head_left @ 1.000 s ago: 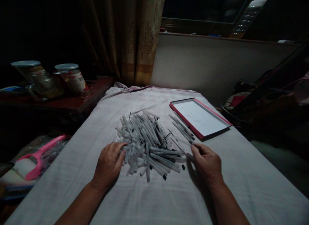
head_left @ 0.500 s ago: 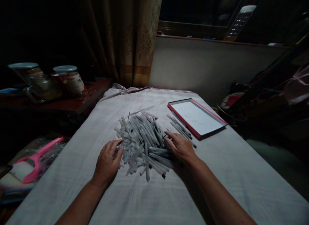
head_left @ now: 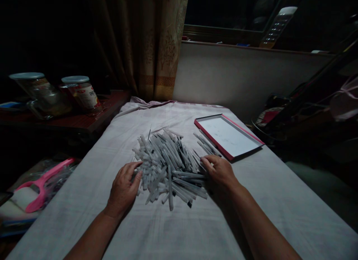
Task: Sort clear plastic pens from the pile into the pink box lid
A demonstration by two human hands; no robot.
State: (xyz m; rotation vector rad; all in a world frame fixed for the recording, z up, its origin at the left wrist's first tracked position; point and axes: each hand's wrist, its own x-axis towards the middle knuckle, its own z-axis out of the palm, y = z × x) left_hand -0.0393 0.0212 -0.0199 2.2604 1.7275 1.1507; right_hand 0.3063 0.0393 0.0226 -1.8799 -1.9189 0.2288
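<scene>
A heap of pens point(head_left: 165, 155) with clear, whitish barrels and some dark ends lies loosely on the cloth. My left hand point(head_left: 124, 183) rests against the heap's left edge, thumb and fingers apart, holding nothing. At the right side of the heap, my right hand point(head_left: 219, 170) is closed in a pinch on a thin dark-tipped pen point(head_left: 196, 153). Most of that pen is hidden by the fingers. Just beyond this hand, several separate pens point(head_left: 206, 143) lie side by side along the red edge of a shallow box lid point(head_left: 229, 155).
A pale cloth point(head_left: 167, 237) covers the surface under everything. To the left, jars point(head_left: 84, 94) and a glass mug point(head_left: 49, 105) stand on a dark red table point(head_left: 96, 120). A pink-handled object point(head_left: 41, 183) lies lower left. A bottle point(head_left: 278, 27) stands on the window sill.
My right hand has moved right, away from the heap, and its fingers have closed on a pen. My left hand has hardly moved.
</scene>
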